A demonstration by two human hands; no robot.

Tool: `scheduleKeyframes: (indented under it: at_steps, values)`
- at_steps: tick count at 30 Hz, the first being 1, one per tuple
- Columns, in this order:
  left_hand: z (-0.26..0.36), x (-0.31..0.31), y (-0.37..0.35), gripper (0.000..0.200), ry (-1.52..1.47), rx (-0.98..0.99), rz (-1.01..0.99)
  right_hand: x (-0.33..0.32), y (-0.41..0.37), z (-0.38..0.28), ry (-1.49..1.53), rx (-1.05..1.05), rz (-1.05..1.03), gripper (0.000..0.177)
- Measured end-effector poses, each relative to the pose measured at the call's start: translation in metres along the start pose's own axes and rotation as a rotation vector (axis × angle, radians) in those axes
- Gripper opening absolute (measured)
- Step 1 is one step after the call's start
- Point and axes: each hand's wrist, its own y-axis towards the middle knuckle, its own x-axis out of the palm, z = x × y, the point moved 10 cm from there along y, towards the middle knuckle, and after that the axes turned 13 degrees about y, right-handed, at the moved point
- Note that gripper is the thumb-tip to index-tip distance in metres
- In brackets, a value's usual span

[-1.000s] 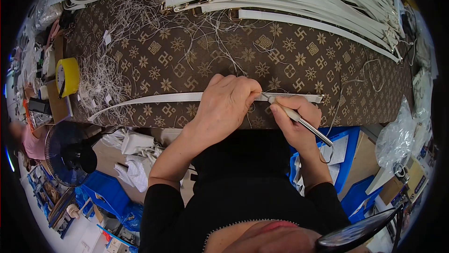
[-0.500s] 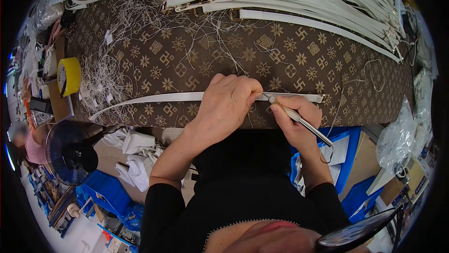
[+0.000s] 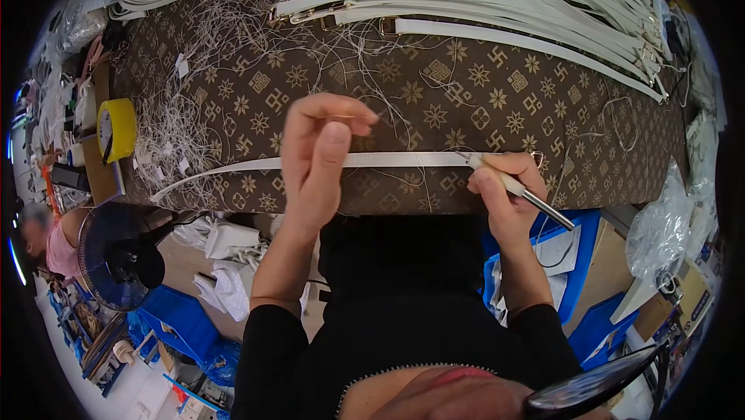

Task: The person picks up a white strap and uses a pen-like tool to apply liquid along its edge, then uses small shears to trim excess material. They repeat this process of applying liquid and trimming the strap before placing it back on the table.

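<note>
A white strap (image 3: 396, 159) with a metal buckle at its right end lies across the brown patterned cloth. My left hand (image 3: 317, 157) is raised over the strap's left part, thumb and fingers apart; nothing shows between them. In my right hand (image 3: 508, 183) is a corded pen-like tool (image 3: 535, 201) with a pale grip and metal rear. Its tip rests at or just above the strap, left of the buckle. A loose thread (image 3: 425, 187) hangs across the strap between my hands.
Many white straps (image 3: 466, 1) with buckles lie along the back. Tangled thread (image 3: 174, 117) covers the left side, beside a yellow tape roll (image 3: 116, 130). A black fan (image 3: 124, 257) stands below left, near another person (image 3: 62, 241). Blue bins (image 3: 182, 323) are below the table.
My left hand has come off the strap, moved left and up, and opened. My right hand has shifted slightly right with the tool.
</note>
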Motion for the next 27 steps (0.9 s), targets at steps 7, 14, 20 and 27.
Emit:
scheduleKeyframes:
  at_steps: [7,14,20,27]
  values:
    - [0.030,0.038,-0.007,0.042,1.009,0.297,-0.350,0.009,0.004,0.001,-0.126,-0.024,-0.061,0.016]
    - [0.024,0.059,-0.019,0.041,1.127,0.350,-0.356,0.020,0.012,-0.007,-0.200,-0.047,-0.107,0.018]
    - [0.025,0.062,-0.009,0.030,1.035,0.352,-0.401,0.013,0.018,0.002,-0.071,-0.040,-0.043,0.019]
    - [0.023,0.078,-0.004,0.022,1.056,0.427,-0.530,0.011,0.017,0.005,-0.046,-0.039,-0.042,0.019]
